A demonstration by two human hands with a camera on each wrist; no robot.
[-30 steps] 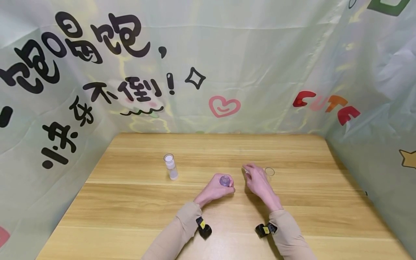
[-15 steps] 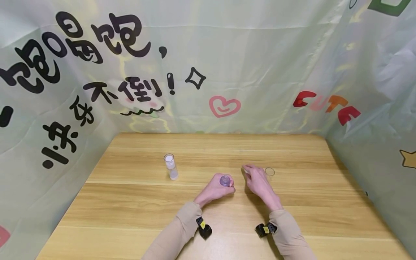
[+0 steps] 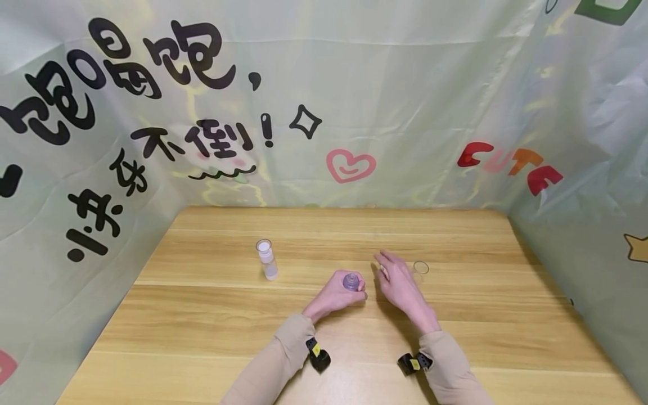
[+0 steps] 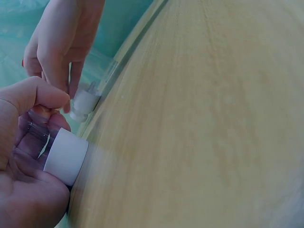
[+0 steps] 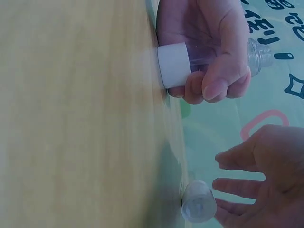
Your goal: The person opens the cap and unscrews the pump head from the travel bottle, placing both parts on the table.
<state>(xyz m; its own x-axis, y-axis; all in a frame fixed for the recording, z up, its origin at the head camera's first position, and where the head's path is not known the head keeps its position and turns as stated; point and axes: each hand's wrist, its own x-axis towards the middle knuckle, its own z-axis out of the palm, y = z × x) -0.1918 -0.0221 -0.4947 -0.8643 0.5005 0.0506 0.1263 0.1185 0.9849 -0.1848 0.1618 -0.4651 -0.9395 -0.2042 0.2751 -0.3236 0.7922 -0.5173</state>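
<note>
My left hand grips a clear bottle upright, with fingers and thumb wrapped round it. Its white base sits at the table surface, and its threaded neck shows no lid. My right hand hovers to the right of it with the fingers spread and nothing visible between them. Close to those fingertips, a small white pump-like part sits on the table, mostly hidden from the head view. A clear cup-shaped cap stands beside the right hand, its round rim visible from above.
Another clear bottle with a white top stands upright to the left of both hands. The wooden table meets printed fabric walls at the back and sides. Black cameras are strapped to both wrists.
My right hand has risen slightly and its fingers have spread away from the white part near the table. The left hand and its bottle have stayed put.
</note>
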